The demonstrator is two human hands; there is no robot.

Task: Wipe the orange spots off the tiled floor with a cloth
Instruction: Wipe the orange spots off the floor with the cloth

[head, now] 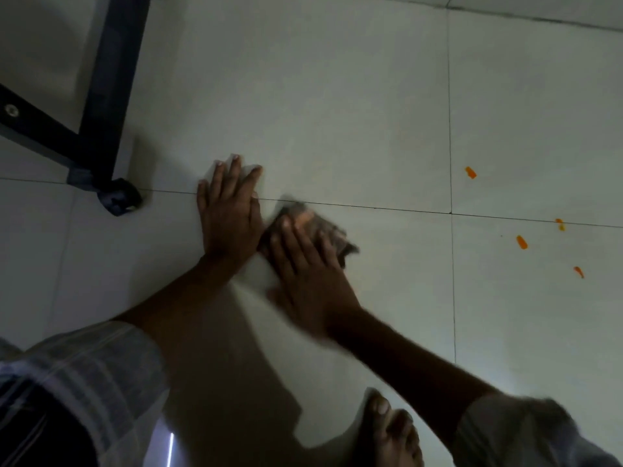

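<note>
A: Wiping now? Tiled floor (337,112), frame leg (111,96) far left of the grip.

B: Right hand (310,274) presses the cloth (332,232), blurred; fingers look flat, grip uncertain. Left hand (229,214) flat, braced just left.

A: Advice?

B: Keep pressure, sweep right; open floor there. Orange spots (522,242) well right, untouched.

A single head-worn view looks steeply down and forward at the tiled floor (337,96) from close above, near enough that both forearms fill the lower half and a bare foot (394,429) shows at 6 o'clock. The wide lens bends the grout lines (most toward the edges), with a dark furniture frame (101,96) at 10 o'clock and orange spots (522,242) at 3 o'clock.
</note>
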